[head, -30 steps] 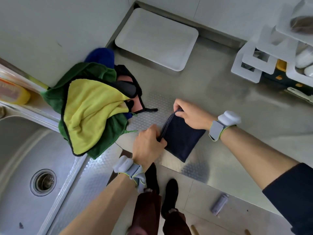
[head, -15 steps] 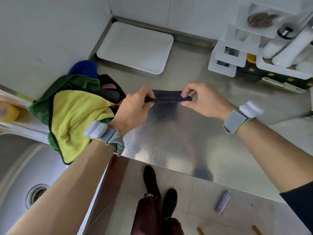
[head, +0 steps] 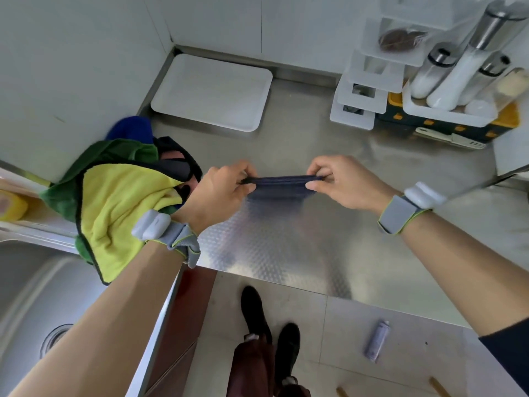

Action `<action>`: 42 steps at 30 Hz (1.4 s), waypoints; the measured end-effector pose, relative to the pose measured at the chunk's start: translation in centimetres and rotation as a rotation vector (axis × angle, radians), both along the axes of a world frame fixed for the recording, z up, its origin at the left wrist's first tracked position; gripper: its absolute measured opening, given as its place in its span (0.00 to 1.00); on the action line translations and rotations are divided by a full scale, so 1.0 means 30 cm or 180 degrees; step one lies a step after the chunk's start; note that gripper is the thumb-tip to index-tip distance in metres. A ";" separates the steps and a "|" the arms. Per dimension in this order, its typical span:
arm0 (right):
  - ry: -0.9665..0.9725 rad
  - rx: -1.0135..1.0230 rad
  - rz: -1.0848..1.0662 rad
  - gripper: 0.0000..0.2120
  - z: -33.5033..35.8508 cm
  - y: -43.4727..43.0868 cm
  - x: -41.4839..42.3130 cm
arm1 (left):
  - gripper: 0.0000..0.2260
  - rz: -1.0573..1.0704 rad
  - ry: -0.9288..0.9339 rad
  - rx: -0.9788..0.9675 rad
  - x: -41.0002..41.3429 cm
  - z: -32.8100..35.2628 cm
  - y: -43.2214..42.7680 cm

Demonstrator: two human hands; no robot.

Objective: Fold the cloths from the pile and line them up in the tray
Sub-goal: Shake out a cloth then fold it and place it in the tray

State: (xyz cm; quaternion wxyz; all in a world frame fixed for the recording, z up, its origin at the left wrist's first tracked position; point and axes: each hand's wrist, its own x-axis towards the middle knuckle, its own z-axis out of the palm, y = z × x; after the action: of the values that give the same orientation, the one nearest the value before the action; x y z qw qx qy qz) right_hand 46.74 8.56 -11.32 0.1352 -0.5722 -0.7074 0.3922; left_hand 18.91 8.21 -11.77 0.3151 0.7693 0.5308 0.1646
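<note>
A folded dark navy cloth is held flat in the air above the steel counter, seen nearly edge-on. My left hand pinches its left end and my right hand pinches its right end. The white tray lies in the back corner of the counter, beyond the cloth, with nothing in it. The pile of cloths sits at the left: a yellow cloth with black trim on top, green, blue and dark ones under it.
A steel sink lies at the lower left. White racks with jars and shakers stand at the back right. The counter's front edge runs below my hands; my shoes and a small bottle are on the floor.
The navy cloth was lying on the counter's front part a second ago; both hands have lifted it and carried it up and back toward the tray, holding it stretched between them.
</note>
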 end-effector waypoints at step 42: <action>-0.1629 0.2015 -0.0029 0.14 -0.338 -0.093 -0.198 | 0.10 0.2098 -0.0441 -0.1474 0.113 -0.344 0.049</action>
State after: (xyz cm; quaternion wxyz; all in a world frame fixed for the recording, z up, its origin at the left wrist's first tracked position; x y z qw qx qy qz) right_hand 40.79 5.76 -21.45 0.1259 -0.5847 -0.8014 -0.0007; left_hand 22.31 9.70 -22.11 0.4454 0.4538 0.7495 0.1843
